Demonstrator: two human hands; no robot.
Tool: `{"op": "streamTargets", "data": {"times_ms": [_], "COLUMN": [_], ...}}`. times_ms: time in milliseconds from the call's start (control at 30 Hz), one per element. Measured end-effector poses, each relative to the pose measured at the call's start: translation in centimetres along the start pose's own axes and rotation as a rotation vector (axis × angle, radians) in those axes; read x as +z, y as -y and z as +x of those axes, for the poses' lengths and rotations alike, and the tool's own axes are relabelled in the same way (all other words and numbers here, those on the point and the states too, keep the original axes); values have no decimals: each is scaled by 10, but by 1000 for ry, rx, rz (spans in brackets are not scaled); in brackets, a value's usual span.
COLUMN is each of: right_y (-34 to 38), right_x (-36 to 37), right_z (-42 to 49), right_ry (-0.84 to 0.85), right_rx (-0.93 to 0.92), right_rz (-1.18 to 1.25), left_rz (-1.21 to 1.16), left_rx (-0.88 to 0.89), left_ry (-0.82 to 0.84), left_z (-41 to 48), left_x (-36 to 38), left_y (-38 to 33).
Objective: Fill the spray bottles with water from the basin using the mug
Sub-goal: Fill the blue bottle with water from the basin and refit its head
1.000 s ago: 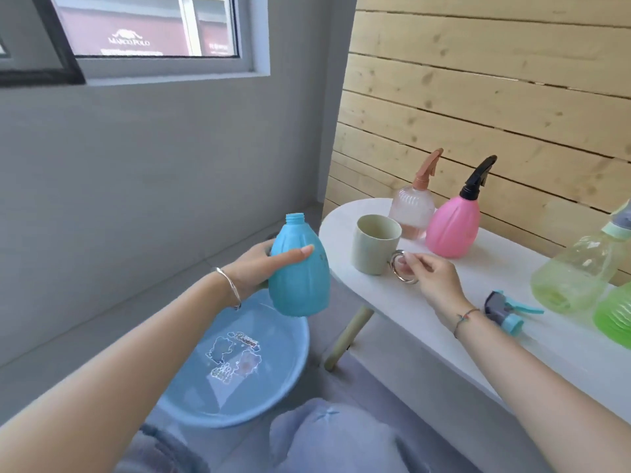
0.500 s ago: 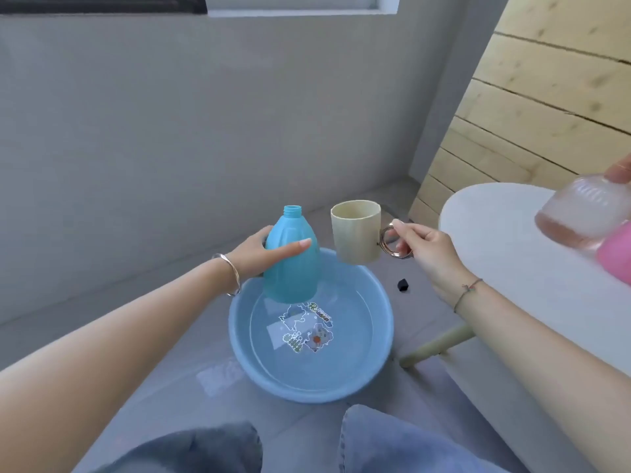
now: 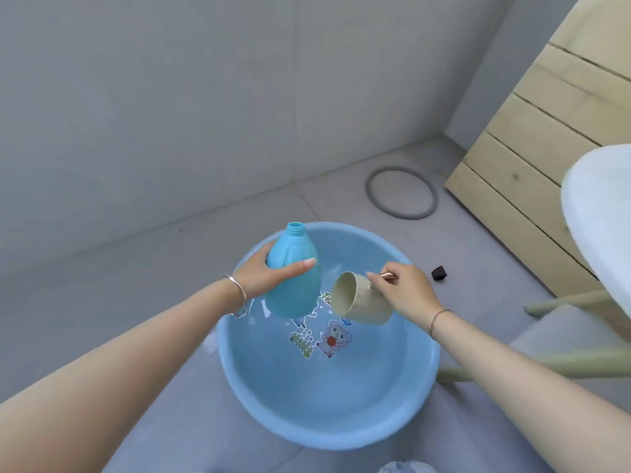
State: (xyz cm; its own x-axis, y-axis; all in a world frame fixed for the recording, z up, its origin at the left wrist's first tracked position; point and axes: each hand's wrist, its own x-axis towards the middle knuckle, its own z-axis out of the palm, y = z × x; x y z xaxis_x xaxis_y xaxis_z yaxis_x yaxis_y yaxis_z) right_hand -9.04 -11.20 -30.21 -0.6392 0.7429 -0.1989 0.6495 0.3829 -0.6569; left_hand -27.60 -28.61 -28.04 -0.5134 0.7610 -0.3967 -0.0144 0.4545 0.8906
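One wide-angle camera, worn on the person's head, looks forward and steeply down along both forearms. It hangs near above a round light-blue plastic basin (image 3: 341,404) on the grey tiled floor (image 3: 102,302), and the basin fills the lower middle of the view. The left hand (image 3: 259,278), gripping a capless turquoise plastic bottle (image 3: 290,298), and the right hand (image 3: 406,291), holding a beige mug (image 3: 365,307) by its handle, sit at mid-frame. The far grey wall (image 3: 170,97) fills the top. A pale wooden plank wall (image 3: 546,165) and a white rounded desk (image 3: 601,213) are cut by the right edge.
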Motion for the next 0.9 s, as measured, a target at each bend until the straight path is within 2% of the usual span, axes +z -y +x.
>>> {"op": "streamTargets", "data": {"times_ms": [167, 400, 733, 900], "right_y": [-23, -43, -56, -61], "right_x": [22, 44, 55, 49], "right_z": [11, 23, 16, 9], "right_ry": [11, 8, -3, 7], "right_rx": [-60, -114, -57, 16], "right_rz": [-223, -277, -182, 39], "left_rz": [-34, -47, -44, -28], "left_rx": [22, 24, 39, 35], "left_ry": [-59, -59, -25, -18], "left_z": [24, 37, 34, 32], "left_x": [7, 13, 17, 19], "left_y": [30, 59, 74, 82]}}
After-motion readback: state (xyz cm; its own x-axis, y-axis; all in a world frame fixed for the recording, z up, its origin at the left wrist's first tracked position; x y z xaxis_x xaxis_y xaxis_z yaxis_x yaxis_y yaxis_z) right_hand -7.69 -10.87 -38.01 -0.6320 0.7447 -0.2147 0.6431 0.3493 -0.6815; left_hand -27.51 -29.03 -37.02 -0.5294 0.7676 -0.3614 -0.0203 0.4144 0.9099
